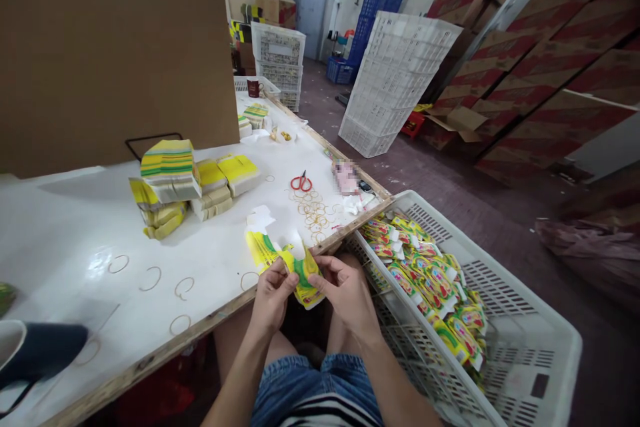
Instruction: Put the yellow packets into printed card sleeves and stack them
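Just over the table's front edge, my left hand and my right hand both pinch a yellow-and-green printed packet. The thumbs press on its face from either side, and a white flap stands up at its top. Behind my left hand, another yellow-and-green printed card with white flaps lies on the table. What is inside the packet, if anything, cannot be seen.
On the white table lie stacked bundles of yellow cards, red-handled scissors, loose rubber bands and a dark mug. A white crate of filled packets stands at my right. Stacked white crates stand beyond.
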`<state>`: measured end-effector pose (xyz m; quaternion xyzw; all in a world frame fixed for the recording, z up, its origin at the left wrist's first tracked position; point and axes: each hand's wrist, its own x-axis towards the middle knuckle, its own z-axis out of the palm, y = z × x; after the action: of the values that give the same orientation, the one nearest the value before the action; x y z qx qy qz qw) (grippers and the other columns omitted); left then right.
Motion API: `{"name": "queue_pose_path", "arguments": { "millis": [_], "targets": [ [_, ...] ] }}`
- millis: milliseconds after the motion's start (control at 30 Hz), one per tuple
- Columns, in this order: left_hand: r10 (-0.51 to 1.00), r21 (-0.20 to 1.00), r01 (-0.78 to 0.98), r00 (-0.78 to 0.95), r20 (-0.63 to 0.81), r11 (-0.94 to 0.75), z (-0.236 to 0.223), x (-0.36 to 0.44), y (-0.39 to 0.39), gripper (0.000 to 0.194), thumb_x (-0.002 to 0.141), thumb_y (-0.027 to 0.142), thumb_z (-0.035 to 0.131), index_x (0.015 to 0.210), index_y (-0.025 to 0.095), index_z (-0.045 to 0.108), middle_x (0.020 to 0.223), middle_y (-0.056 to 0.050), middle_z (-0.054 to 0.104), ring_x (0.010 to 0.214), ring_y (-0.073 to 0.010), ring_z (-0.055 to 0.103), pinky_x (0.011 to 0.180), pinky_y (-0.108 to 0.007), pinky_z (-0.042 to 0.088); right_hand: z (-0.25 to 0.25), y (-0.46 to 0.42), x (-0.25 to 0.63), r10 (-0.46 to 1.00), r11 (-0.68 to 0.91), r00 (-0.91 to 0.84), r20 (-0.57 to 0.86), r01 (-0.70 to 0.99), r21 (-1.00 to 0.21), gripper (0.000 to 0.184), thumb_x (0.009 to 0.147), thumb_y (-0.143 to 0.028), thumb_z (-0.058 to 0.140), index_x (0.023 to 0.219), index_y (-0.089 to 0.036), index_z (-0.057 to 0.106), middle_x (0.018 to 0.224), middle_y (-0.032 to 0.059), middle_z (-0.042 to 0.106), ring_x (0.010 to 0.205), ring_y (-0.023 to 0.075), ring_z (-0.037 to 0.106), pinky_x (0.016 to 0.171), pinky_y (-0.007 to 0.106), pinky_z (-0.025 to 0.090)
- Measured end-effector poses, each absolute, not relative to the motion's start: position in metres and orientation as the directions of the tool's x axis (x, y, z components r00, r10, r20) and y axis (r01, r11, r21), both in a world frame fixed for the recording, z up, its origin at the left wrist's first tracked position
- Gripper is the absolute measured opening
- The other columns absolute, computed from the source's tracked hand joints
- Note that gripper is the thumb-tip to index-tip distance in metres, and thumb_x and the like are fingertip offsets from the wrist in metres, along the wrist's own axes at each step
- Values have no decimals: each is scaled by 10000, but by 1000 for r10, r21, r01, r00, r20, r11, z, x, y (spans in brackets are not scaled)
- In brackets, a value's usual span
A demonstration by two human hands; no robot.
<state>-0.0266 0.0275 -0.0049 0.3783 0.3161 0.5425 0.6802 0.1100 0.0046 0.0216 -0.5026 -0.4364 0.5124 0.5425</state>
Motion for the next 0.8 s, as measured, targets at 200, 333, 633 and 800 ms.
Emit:
{"name": "queue_pose_path", "arguments": {
  "millis": [200,333,633,800],
  "targets": [
    [997,932,-357,52,-52,67,-5,-16,25,505,737,410,737,1147,172,565,872,-45,737,830,-199,698,774,-308,546,10,-2,106,971,-9,238,-21,-54,-999,283,766,-433,706,795,-158,648,703,27,671,640,172,609,622,290,516],
    [995,953,-302,87,54,-26,2,-15,19,693,808,300,674,1390,249,300,1026,-60,715,886,-180,693,811,-312,535,8,-4,117,964,73,252,86,60,-996,388,789,-335,694,1132,-185,589,886,45,674,697,159,596,674,281,515],
    [885,961,-265,463,51,83,14,-31,15,468,824,278,664,1256,218,494,1179,-110,660,1023,-255,656,809,-322,540,15,-6,150,990,124,-81,115,115,-986,308,885,-384,594,1152,-230,604,882,28,666,705,157,617,644,254,490],
    [792,892,-379,609,40,247,13,-29,8,351,772,233,729,1035,222,496,982,-42,689,838,-191,686,697,-259,528,23,-8,159,982,166,-120,148,159,-973,282,927,-418,529,852,-181,664,739,27,643,650,148,578,578,243,429]
  ]
}}
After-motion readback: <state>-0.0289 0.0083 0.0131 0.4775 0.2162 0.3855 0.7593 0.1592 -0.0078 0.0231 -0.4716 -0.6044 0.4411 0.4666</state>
